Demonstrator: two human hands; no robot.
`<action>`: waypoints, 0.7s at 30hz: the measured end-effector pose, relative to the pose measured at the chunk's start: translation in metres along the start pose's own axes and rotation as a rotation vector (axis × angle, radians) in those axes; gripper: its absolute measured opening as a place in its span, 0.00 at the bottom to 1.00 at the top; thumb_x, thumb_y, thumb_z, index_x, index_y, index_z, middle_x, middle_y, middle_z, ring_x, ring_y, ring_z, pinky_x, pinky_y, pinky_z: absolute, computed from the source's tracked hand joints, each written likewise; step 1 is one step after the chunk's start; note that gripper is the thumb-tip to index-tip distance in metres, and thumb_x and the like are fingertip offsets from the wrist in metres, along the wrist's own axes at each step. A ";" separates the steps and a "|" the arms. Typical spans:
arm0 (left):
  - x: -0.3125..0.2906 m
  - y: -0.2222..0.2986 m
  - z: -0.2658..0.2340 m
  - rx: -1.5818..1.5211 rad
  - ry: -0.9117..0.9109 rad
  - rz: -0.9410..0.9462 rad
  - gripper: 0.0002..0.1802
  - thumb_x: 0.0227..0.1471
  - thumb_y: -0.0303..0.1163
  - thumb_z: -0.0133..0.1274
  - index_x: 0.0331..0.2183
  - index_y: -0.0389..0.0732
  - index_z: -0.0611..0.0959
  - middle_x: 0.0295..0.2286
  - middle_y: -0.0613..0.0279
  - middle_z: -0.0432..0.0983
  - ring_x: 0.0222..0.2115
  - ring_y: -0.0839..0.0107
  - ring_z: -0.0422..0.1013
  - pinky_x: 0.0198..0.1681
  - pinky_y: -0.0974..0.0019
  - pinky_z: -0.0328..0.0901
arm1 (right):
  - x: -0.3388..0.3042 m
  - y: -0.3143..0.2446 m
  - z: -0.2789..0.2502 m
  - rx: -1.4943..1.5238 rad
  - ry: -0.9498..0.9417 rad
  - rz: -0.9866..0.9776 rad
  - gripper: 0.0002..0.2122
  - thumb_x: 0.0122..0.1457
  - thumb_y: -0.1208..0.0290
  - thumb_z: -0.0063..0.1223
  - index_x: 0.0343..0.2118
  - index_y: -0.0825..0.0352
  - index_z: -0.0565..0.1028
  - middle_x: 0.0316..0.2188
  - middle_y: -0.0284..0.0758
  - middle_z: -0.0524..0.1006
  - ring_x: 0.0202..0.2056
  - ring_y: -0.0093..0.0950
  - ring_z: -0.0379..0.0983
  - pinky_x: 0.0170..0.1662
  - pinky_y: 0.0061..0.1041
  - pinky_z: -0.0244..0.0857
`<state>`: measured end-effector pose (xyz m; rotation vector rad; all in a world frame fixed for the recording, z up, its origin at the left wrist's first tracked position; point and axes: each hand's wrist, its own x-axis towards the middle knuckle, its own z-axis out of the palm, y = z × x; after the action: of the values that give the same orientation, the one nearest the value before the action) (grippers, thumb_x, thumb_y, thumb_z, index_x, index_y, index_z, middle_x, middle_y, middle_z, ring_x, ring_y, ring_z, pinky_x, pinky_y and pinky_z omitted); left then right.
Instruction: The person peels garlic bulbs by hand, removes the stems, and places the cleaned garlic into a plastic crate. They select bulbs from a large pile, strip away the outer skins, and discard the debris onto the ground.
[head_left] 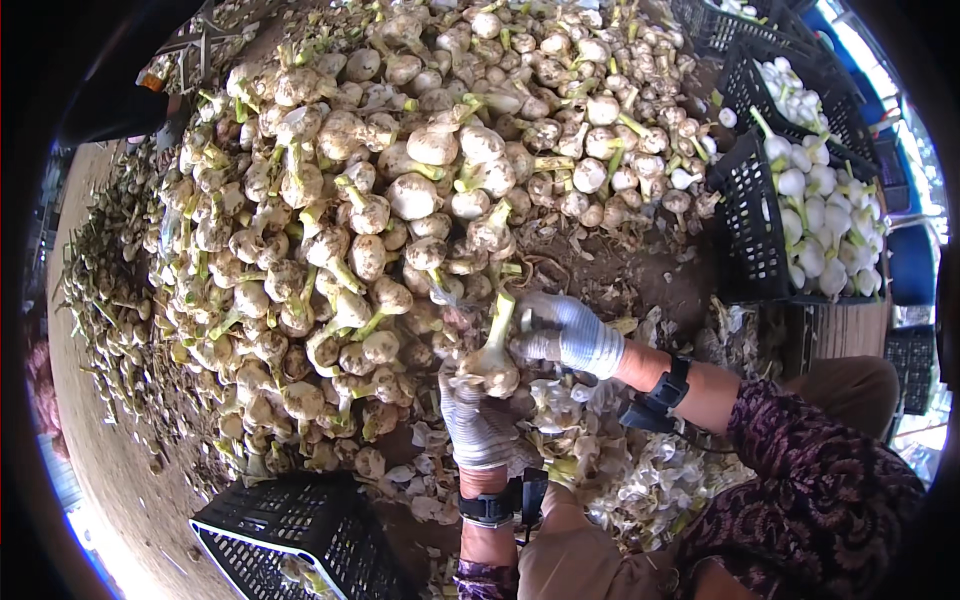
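A garlic bulb (490,372) with a thick pale green stem rests in my left hand (474,425), its stem pointing up and away from me. The gloved fingers of that hand wrap around the bulb from below and the left. My right hand (568,335), also in a white-grey knit glove, is just right of the stem with its fingers curled in. Whether those fingertips touch the stem or pinch a bit of skin is hidden. Beyond both hands rises a large heap of soil-stained garlic bulbs (412,196), many with cut stems.
Papery garlic skins (640,465) cover the ground below my right forearm. A black crate of clean white garlic (745,225) stands at the right, another crate (740,75) behind it. A black crate (300,520) sits at the lower left. Another person's dark sleeve (115,105) shows at the upper left.
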<state>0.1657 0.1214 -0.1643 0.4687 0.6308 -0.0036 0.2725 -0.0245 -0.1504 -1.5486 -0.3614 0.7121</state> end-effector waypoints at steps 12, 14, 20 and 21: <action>-0.013 -0.016 -0.007 0.802 0.061 0.500 0.34 0.33 0.25 0.65 0.44 0.36 0.66 0.38 0.60 0.67 0.39 0.71 0.65 0.45 0.68 0.62 | 0.001 -0.009 0.024 0.191 0.137 0.319 0.12 0.51 0.76 0.54 0.40 0.71 0.72 0.33 0.30 0.75 0.35 0.18 0.68 0.41 0.19 0.64; -0.015 -0.013 0.000 0.634 0.052 0.476 0.35 0.34 0.27 0.65 0.45 0.36 0.66 0.38 0.59 0.67 0.39 0.69 0.66 0.45 0.66 0.63 | 0.000 -0.012 0.023 0.170 0.102 0.390 0.12 0.51 0.77 0.54 0.40 0.71 0.73 0.33 0.30 0.75 0.35 0.18 0.68 0.41 0.19 0.64; -0.017 -0.003 -0.002 0.037 0.017 0.118 0.36 0.38 0.41 0.64 0.45 0.37 0.65 0.37 0.52 0.69 0.34 0.61 0.71 0.37 0.59 0.70 | -0.002 -0.010 0.012 0.146 -0.043 0.134 0.15 0.50 0.79 0.54 0.42 0.71 0.72 0.35 0.30 0.75 0.37 0.17 0.68 0.42 0.19 0.64; -0.017 0.000 -0.003 -0.047 -0.005 0.022 0.35 0.40 0.45 0.62 0.45 0.37 0.67 0.36 0.53 0.70 0.33 0.62 0.71 0.34 0.60 0.69 | -0.004 -0.020 0.016 0.186 -0.017 0.156 0.17 0.50 0.80 0.53 0.45 0.71 0.70 0.37 0.31 0.75 0.38 0.17 0.68 0.43 0.20 0.64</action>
<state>0.1500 0.1201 -0.1571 0.4298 0.6193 0.0309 0.2631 -0.0125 -0.1298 -1.4046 -0.1818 0.8562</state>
